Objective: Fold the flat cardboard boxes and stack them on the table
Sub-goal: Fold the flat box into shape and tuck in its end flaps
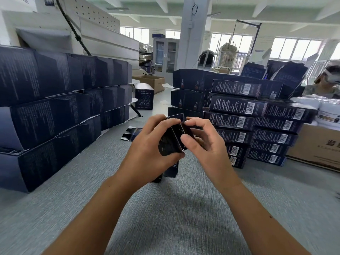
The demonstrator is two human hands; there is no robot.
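Cardboard box point(173, 144), dark and half formed, is held in the air between both hands just above the grey bench point(165, 208), in front of the pile of flat boxes point(257, 124). The left hand point(147, 144) grips its body, fingers curled over the top edge and thumb under the near corner. The right hand point(204, 142) pinches an end flap, fingertips on its upper edge and thumb against its face. The step looks like closing that end. To do it well, the left hand should hold the body square so the walls do not skew. The right hand then bends the flap along its crease and feeds the tab inside the wall, not against it. Once shut, the box belongs with the folded stack point(55, 107) on the left.
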